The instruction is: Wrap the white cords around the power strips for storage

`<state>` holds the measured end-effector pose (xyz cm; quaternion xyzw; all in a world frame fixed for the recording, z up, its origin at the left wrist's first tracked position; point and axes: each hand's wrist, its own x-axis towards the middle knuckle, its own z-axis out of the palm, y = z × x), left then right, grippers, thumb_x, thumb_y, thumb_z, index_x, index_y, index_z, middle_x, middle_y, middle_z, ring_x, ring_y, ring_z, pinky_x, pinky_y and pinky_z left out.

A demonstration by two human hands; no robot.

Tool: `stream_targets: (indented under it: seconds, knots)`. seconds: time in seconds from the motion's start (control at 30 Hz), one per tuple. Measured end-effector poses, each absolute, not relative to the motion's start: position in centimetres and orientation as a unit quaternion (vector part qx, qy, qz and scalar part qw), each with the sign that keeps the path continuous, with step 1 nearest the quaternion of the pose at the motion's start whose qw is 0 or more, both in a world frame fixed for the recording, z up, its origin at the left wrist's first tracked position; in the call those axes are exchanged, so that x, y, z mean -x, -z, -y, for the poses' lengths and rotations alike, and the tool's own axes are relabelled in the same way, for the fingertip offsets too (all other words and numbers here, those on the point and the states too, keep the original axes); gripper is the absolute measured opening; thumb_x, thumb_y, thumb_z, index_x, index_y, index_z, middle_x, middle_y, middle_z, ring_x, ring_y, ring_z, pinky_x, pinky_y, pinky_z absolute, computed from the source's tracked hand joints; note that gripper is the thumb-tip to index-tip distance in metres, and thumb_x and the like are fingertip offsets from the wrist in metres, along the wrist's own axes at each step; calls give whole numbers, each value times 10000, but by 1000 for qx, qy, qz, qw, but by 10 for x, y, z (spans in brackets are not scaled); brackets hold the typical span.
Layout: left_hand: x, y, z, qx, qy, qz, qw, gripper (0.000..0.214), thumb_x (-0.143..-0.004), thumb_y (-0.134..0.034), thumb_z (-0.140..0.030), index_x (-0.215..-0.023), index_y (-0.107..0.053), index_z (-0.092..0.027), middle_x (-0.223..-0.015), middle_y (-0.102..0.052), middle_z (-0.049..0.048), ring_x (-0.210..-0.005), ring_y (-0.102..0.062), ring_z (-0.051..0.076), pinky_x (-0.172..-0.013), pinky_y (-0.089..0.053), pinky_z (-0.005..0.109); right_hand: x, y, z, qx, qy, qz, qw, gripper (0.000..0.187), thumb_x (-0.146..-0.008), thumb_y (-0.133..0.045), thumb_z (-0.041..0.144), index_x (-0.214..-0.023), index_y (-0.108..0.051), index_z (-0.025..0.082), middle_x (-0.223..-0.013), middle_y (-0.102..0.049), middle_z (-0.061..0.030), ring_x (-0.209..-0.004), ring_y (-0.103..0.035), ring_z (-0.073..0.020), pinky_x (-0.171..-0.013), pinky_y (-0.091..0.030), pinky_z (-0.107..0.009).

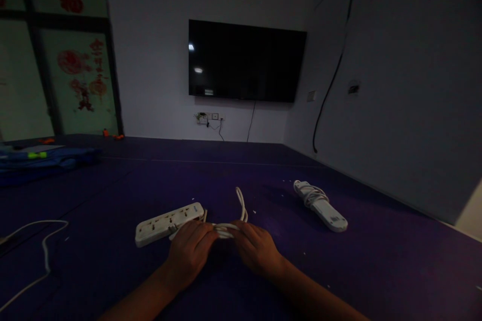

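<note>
Frame centre: left hand [192, 250] and right hand [256, 248] both grip bundled cord [226, 229]; loop [241, 204] may spring loose, dragging strip [165, 223].

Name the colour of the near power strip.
The power strip is white, like the cord the left hand and right hand hold; best in head view.

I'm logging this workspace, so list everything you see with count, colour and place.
power strip: one, white, centre foreground
cord: one, white, bundled, right of the power strip
wrapped power strip: one, white, further right
loose cable: one, white, far left
television: one, black, on the far wall
wall socket: one, white, below the television
surface: one, purple, under the strips
left hand: one, bare, gripping the cord
right hand: one, bare, gripping the cord
</note>
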<state>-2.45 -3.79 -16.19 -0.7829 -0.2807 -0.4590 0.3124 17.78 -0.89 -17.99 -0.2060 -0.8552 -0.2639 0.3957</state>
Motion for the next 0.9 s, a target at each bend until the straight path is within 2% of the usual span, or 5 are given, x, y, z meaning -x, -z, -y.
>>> stream_targets:
  seconds: [0.47, 0.73, 0.9]
  knots:
    - [31, 168, 22, 783, 440, 310, 313, 227, -898, -403, -141, -799, -605, -168, -761, -659, 28, -676, -613, 146, -641, -491, 276, -173, 180, 7, 266, 253, 863, 347, 259, -895, -371, 149, -1019, -598, 163, -988, -665, -108, -689, -651, -147, -589, -548, -249]
    - [34, 173, 14, 781, 442, 326, 297, 183, -887, -412, -127, -810, -572, -171, -759, -655, 29, -700, -632, 150, -669, -513, 275, -174, 181, 4, 290, 229, 850, 375, 238, -885, -432, 162, -1041, -609, 189, -1027, -667, -94, -798, -666, -170, -696, -561, -284]
    - [39, 179, 5, 777, 456, 358, 245, 151, -877, -403, -154, -857, -546, -199, -782, -648, 24, -704, -638, 154, -664, -524, 283, -174, 183, -2, 316, 206, 833, 405, 243, -885, -450, 172, -1059, -614, 218, -1081, -660, -80, -848, -668, -172, -747, -562, -293]
